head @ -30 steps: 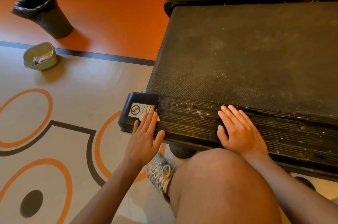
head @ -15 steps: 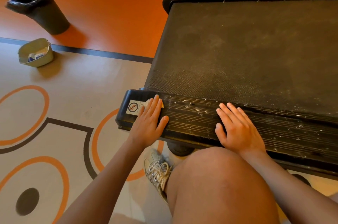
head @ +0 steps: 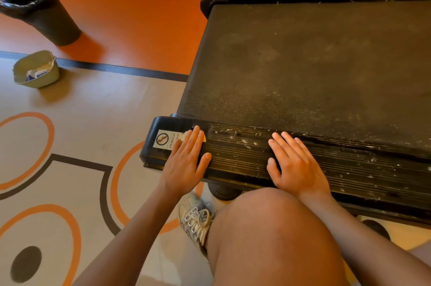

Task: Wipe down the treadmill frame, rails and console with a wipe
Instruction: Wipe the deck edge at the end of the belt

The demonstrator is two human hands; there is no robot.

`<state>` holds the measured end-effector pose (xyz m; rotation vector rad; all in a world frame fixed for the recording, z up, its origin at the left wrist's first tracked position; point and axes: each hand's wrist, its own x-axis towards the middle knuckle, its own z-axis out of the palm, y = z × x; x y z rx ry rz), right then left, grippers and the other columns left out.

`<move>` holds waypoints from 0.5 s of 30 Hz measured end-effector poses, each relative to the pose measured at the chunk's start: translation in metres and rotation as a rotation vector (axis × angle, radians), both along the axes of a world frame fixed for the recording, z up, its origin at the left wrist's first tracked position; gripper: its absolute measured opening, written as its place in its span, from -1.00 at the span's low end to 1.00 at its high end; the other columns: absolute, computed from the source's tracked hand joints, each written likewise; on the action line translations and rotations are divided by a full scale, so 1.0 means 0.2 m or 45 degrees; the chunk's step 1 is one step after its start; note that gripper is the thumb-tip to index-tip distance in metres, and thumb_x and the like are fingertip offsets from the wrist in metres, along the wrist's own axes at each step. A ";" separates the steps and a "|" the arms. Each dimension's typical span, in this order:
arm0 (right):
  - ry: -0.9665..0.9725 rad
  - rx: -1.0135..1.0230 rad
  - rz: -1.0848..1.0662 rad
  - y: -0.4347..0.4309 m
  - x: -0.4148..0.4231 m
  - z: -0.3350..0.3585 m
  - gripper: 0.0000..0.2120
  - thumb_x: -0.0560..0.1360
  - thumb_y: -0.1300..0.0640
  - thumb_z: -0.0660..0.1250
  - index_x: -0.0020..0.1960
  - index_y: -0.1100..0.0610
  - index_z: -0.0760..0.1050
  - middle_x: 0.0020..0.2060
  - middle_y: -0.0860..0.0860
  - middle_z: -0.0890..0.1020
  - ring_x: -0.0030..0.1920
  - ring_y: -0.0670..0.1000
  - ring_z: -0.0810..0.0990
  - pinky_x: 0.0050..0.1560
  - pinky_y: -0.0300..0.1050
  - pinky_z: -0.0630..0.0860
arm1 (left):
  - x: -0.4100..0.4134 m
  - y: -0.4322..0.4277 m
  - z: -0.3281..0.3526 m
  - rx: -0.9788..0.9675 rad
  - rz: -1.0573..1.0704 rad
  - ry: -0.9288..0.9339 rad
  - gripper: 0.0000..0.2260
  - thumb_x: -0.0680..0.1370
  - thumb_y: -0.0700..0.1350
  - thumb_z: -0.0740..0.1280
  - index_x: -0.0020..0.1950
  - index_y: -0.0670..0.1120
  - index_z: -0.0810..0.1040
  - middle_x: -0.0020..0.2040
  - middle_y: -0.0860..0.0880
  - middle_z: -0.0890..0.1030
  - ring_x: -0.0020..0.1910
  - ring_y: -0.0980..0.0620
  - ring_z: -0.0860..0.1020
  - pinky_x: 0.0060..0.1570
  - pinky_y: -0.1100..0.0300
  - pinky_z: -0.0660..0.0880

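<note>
left hand (head: 186, 159) flat at the end of the treadmill rail (head: 245, 152), grip straight and pressed together on the wipe (head: 185, 135), right by the warning sticker (head: 163, 140) (only its edge peeks out). right hand (head: 296, 164) rests flat further along, fingers (head: 288, 143) slightly spread.

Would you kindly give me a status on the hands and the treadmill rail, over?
Left hand flat over end cap, pale wipe edge showing. Right hand flat on ribbed side rail. White flecks on rail between hands; nothing blocking.
</note>
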<state>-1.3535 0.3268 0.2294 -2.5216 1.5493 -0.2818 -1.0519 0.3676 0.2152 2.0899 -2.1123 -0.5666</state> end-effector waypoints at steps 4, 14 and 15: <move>0.010 -0.004 -0.004 0.00 0.00 0.01 -0.45 0.64 -0.06 0.02 0.45 0.22 0.49 0.45 0.17 0.49 0.50 0.17 0.41 0.49 0.22 0.35 | -0.01 -0.21 0.01 0.029 0.014 0.005 -0.39 0.68 0.28 -0.16 0.67 0.02 -0.12 0.67 0.03 -0.13 0.64 0.02 -0.16 0.55 0.01 -0.27; 0.009 0.018 -0.017 0.00 0.00 0.01 -0.44 0.64 -0.07 0.02 0.46 0.21 0.49 0.45 0.16 0.49 0.51 0.15 0.40 0.51 0.18 0.32 | -0.01 0.19 0.01 0.025 0.045 0.055 -0.42 0.69 0.26 -0.15 0.65 0.10 -0.22 0.63 0.16 -0.27 0.59 0.14 -0.31 0.54 0.06 -0.33; 0.003 0.013 -0.016 0.00 0.00 0.01 -0.44 0.64 -0.07 0.02 0.45 0.21 0.49 0.45 0.16 0.50 0.51 0.16 0.41 0.51 0.18 0.32 | -0.01 0.22 0.01 0.030 0.056 0.051 -0.42 0.69 0.26 -0.15 0.65 0.11 -0.23 0.62 0.18 -0.28 0.59 0.16 -0.32 0.52 0.09 -0.35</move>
